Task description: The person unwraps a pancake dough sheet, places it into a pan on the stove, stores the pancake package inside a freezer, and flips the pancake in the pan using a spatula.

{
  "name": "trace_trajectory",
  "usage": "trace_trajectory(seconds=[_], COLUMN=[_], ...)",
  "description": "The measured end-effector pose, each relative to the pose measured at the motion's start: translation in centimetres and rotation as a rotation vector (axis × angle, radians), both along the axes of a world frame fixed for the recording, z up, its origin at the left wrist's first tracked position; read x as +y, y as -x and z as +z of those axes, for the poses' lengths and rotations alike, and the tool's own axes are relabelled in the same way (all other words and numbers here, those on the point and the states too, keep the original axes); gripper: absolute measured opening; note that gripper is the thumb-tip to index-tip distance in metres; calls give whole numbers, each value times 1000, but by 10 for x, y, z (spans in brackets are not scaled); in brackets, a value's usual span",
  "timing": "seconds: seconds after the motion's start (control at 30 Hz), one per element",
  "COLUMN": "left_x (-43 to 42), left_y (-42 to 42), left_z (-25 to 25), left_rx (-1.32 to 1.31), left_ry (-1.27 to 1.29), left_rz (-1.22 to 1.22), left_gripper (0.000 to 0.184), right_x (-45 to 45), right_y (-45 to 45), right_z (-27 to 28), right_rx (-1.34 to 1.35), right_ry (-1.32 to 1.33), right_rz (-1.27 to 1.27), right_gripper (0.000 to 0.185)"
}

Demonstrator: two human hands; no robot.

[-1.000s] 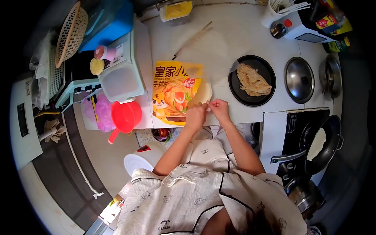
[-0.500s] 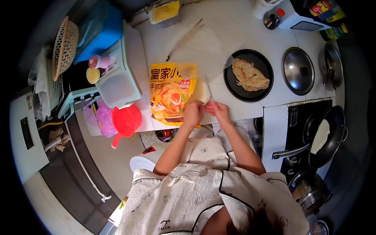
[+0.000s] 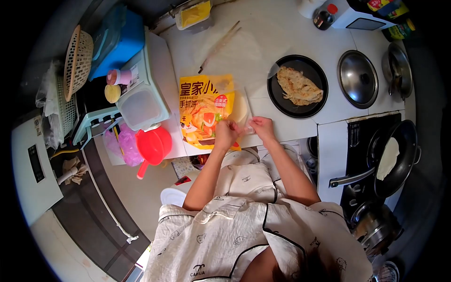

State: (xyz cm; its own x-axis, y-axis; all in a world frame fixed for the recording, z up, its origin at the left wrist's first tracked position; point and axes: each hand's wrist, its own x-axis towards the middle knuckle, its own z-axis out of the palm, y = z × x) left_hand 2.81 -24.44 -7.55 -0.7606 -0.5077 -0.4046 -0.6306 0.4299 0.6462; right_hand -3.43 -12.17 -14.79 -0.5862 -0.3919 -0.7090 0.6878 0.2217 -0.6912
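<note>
A yellow food package (image 3: 199, 110) with pictures of flatbread lies flat on the counter. A clear plastic bag (image 3: 247, 126) sticks out from its right side, with a pale round flatbread (image 3: 241, 107) partly showing in it. My left hand (image 3: 227, 134) is closed at the bag's near edge, over the package's lower right corner. To its right, my right hand (image 3: 262, 128) pinches the other side of the bag's edge. The fingertips of both hands are partly hidden.
A cooked flatbread (image 3: 300, 87) rests on a round black tray (image 3: 297, 114). Chopsticks (image 3: 220, 46) lie behind the package. At right, a frying pan (image 3: 408, 164) with a pale flatbread sits on the stove, near a metal lid (image 3: 358, 80). A red ladle (image 3: 153, 143) is at left.
My hands have moved apart, the left one to the left and the right one slightly up. More of the clear bag's edge shows between them.
</note>
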Motion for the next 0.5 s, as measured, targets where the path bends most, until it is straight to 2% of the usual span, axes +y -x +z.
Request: trace_trajectory(seconds=[0.13,0.23,0.37,0.5], left_x=[-2,0,1,-1], left_y=[-5,-7,-6,-7], left_z=[-10,-9,8,25], left_rx=[39,112,139,194], left_ry=[173,154,-4,-169], left_rz=[-65,-67,40,139], left_gripper=[19,14,13,14], right_x=[-1,0,-3,-4], right_y=[-6,-9,-16,-15], right_z=[-8,-13,-18,5], right_rx=[20,130,362,554], right_ry=[2,-5,-59,-155], right_rz=[-57,-15,9,-158], right_gripper=[17,15,15,18])
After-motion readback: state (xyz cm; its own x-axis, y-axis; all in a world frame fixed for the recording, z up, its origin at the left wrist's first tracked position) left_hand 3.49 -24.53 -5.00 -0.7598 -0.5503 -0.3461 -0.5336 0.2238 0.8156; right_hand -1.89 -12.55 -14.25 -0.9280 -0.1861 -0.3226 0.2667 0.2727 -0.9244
